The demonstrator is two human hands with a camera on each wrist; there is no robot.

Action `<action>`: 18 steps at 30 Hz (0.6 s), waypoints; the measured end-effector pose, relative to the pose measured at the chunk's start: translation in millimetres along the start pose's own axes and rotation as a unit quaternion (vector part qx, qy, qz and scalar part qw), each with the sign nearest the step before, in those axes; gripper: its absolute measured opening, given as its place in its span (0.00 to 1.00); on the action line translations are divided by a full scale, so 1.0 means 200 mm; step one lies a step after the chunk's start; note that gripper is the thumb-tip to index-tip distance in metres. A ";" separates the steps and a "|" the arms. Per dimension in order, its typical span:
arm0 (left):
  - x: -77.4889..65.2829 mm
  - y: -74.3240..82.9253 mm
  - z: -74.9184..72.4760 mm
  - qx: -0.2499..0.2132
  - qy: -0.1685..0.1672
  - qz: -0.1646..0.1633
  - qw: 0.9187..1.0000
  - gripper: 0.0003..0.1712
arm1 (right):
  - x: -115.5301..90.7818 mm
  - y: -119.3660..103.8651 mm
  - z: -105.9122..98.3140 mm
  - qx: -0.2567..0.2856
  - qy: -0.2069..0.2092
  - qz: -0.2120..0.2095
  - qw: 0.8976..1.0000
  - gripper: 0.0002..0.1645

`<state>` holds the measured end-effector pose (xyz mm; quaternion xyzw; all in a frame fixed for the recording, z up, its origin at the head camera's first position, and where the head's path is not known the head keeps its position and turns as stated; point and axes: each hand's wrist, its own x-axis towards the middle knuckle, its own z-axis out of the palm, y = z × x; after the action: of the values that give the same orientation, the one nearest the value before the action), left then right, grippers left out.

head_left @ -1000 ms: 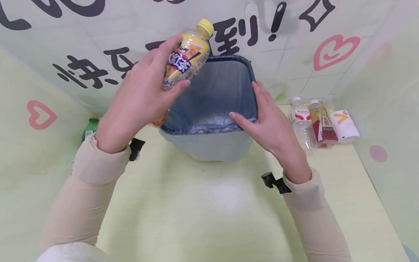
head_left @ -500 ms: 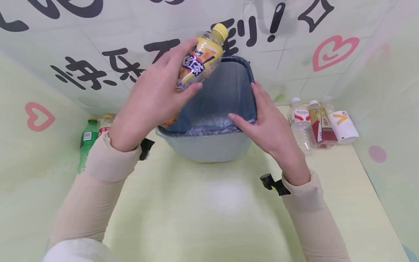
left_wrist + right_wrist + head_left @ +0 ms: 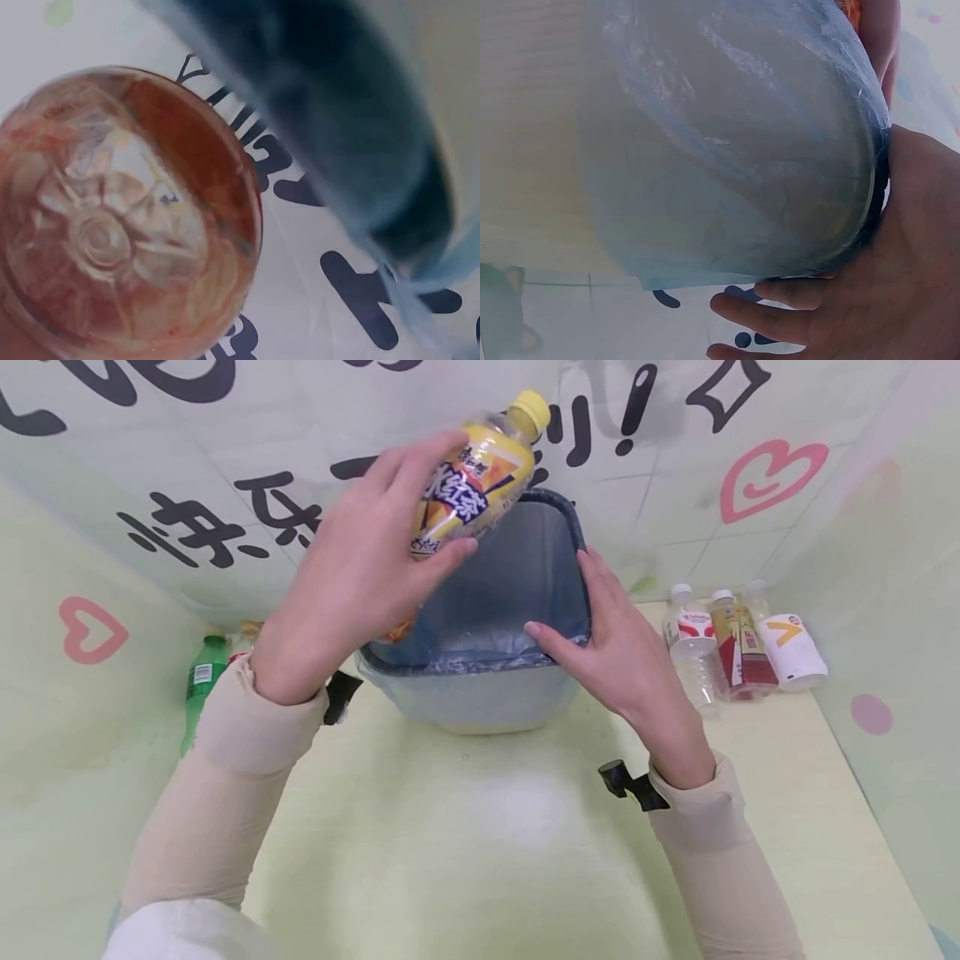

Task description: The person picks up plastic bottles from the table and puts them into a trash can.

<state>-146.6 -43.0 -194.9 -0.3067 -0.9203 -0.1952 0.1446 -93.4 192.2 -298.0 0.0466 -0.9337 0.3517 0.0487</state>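
Aslant, yellow-capped, yellow-labelled bottle, left hand curled round it, right hand gripping bin rim

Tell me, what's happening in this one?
A person's left hand grips a yellow-capped bottle, tilted with its cap up, near the mouth of a bag-lined bin. The right hand holds the bin by its rim. The bottle is not yet released. A green bottle is at the left; three more bottles are at the right.
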 end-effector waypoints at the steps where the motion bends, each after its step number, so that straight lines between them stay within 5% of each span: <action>1: 0.01 0.01 0.00 0.001 -0.008 0.001 1.000 0.43 | 0.00 0.00 0.00 0.001 0.000 0.000 1.000 0.60; 18: 0.04 0.00 0.10 0.030 -0.086 -0.006 0.996 0.42 | 0.01 0.01 0.00 0.009 0.003 -0.001 1.000 0.59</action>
<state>-156.1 -29.4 -210.1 -0.3123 -0.9365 -0.1414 0.0731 -94.6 193.7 -298.7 0.0469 -0.9304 0.3599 0.0514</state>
